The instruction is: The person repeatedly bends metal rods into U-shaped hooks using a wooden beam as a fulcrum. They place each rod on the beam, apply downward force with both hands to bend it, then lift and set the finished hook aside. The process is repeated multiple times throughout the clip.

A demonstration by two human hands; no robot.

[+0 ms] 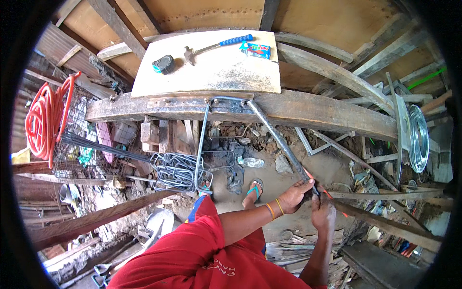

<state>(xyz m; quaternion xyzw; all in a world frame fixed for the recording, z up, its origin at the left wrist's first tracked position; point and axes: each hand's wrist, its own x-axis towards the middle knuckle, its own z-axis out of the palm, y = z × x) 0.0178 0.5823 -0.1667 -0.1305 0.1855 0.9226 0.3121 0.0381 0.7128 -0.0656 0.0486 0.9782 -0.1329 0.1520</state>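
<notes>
1. Red shirt [202, 255]: six o'clock.
2. Left hand [295, 196] grips dark bar [281, 141], four o'clock; right hand [323, 213] curls alongside, hold unclear.
3. Uneven pull could slip the bar off bent rod [205, 116], eleven o'clock.

Near the top centre of the frame, a claw hammer [209, 48] with a blue grip lies on a pale board [216, 71], with a rounded tape measure [164, 64] to its left and a small blue packet [256, 50] by its handle end. Coiled red tubing [34, 127] shows at the far left, a silvery wire coil [424, 138] at the far right. A grey shovel [160, 222] lies lower left.
</notes>
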